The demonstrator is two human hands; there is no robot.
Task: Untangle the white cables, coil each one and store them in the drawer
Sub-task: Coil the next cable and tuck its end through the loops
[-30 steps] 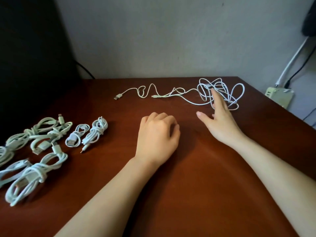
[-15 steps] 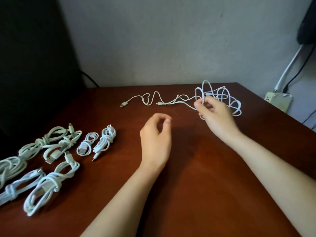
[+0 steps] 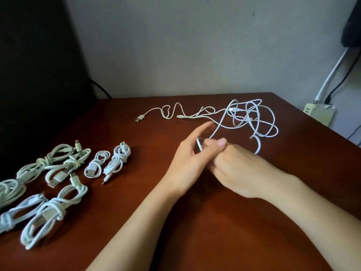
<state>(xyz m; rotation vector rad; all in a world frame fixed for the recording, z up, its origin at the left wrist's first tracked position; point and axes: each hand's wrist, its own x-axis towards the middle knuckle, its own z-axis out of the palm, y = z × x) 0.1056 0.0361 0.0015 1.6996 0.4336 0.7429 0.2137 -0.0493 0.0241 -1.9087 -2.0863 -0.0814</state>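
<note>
— Both hands have met since a second ago, drawn back from the tangle (image 3: 254, 118).
— And left of it?
— Far left, coiled cables (image 3: 58, 178) lie on the counter (image 3: 195, 231). Nearer, the left hand (image 3: 187, 163), index straight, carries a loop; I cannot tell its grip. The right hand (image 3: 240, 169), nearer still, pinches the strand (image 3: 218, 126), which runs up-right into the tangle.

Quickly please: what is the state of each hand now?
Left hand: forefinger straight, grip cannot be told.
Right hand: closed, pinching the white cable.
</note>
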